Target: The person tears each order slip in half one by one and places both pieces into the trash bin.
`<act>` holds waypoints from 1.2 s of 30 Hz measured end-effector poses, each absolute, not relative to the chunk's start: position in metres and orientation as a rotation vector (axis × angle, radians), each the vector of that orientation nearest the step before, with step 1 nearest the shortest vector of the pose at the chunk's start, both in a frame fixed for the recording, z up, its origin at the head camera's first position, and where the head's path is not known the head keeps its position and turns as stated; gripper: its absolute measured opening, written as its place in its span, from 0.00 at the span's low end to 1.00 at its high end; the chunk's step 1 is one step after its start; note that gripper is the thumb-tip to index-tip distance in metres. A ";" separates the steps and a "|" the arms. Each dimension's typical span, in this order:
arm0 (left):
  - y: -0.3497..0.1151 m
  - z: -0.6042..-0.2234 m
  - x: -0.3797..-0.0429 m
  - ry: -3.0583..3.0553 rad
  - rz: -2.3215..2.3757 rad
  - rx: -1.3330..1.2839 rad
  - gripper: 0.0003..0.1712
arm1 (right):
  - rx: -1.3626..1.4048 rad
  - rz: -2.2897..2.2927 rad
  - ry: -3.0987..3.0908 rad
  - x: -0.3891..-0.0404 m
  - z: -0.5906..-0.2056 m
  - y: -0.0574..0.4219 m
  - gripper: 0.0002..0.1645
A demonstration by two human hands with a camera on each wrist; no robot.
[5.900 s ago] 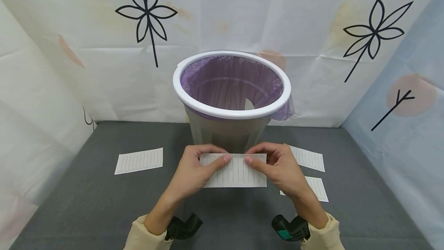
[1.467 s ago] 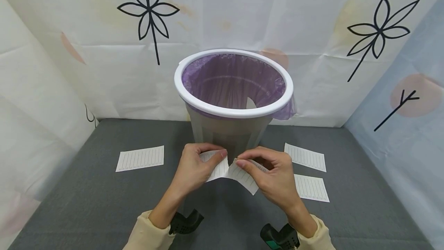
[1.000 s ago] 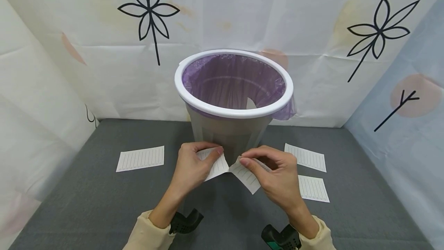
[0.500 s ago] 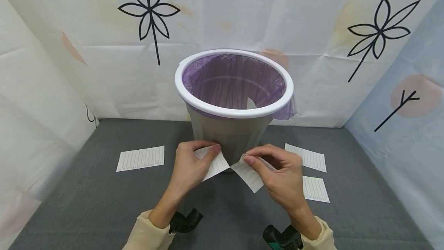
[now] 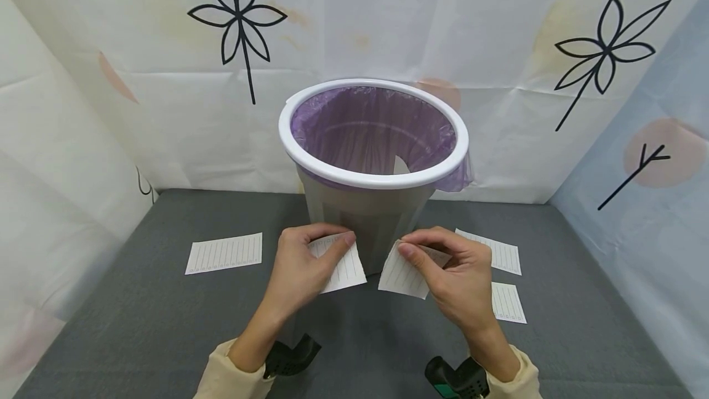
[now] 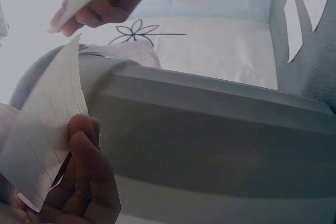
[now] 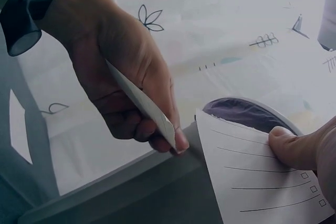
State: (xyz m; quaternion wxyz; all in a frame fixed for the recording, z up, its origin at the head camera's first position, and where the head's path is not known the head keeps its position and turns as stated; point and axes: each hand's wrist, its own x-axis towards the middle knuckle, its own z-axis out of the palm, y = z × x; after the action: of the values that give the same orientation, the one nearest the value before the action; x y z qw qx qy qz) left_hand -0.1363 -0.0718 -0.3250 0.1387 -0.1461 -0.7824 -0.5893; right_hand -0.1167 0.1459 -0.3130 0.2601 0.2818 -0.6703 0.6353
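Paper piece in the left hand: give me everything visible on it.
White, thin-looking paper piece, printed with parallel lines and, along one edge, small boxes. One side is rough, as if torn; the piece bends slightly. The left hand pinches it, thumb on the printed face, in front of the bin and apart from the other piece. Whether it touches the bin, I can't tell.

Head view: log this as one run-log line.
left hand: pinches ruled paper piece; right hand: pinches second ruled piece, separate from first; purple-lined waste bin: beyond hands; ruled paper slips: table, one left, two right
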 end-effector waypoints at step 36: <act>-0.112 -0.189 -0.150 -1.686 -2.029 -0.628 0.06 | 0.798 1.827 -1.445 -0.156 -0.206 0.181 0.13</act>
State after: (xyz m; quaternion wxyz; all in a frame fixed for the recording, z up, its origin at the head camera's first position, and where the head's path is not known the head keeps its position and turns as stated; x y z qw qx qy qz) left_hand -0.1496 -0.1118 -0.1889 0.2133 -0.2263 -0.6073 -0.7311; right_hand -0.1559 0.1813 -0.2059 0.3330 0.3055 -0.5534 0.6997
